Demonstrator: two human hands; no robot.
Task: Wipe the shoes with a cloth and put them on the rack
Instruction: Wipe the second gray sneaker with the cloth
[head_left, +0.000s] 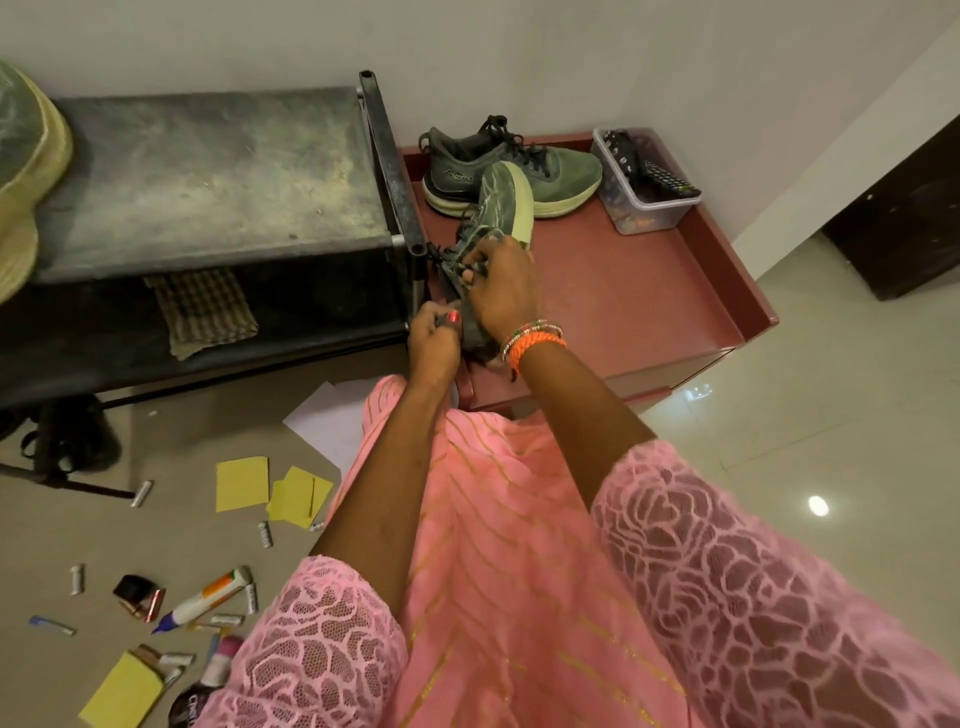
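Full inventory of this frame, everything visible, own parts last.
Grey-green running shoes: 2; one flat on the red cabinet top, one tipped on its side in the hands.
Checked brown cloth: 1, on the rack's lower shelf.
Dark metal shoe rack: 1, against the wall, left.
Red cabinet: 1, right of the rack.
Clear plastic box: 1, holding a black remote, at the cabinet's back.
Straw hat: 1, far left.
Yellow paper sheets: several, on the floor.
Glue tube: 1, white and orange, on the floor.
Small batteries: several, scattered.
Left hand, right hand: both gripping the tipped shoe.
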